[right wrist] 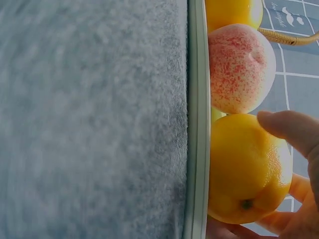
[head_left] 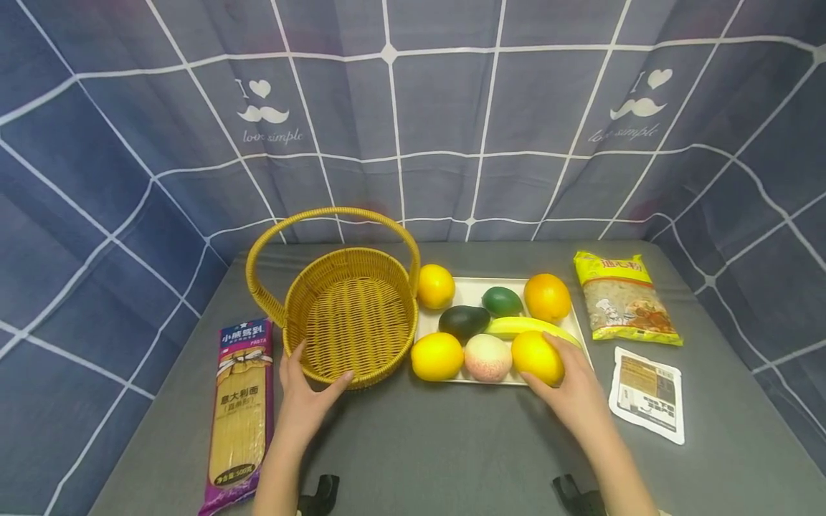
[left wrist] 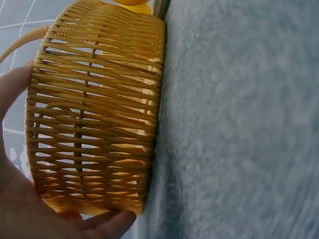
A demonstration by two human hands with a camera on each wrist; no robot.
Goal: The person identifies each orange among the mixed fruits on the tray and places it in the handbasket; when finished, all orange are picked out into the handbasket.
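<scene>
The cream-white rectangular tray (head_left: 470, 289) lies on the grey cloth-covered table (head_left: 432, 451) and serves as reference. At its near right corner, the right hand (head_left: 573, 383) grips a round yellow-orange fruit (head_left: 537, 357), thumb on its upper side and fingers curved behind it; the fruit sits within the tray. Left of the tray and just beside it stands a round golden woven basket (head_left: 358, 322) with a tall arched handle (head_left: 335, 211). The left hand (head_left: 305, 405) holds the basket's near left side, its thumb and fingers spread wide around the wall. Along the tray's near edge, a pink-speckled whitish peach (head_left: 488, 357) sits between the gripped fruit and another yellow-orange fruit (head_left: 437, 356) at the near left corner. A yellow banana (head_left: 516, 326) lies across the tray's right half. A purple-ended pasta packet (head_left: 241, 408) lies well left of the tray, past the basket; a yellow printed food bag (head_left: 626, 297) and a flat white pouch (head_left: 647, 394) lie to its right.
</scene>
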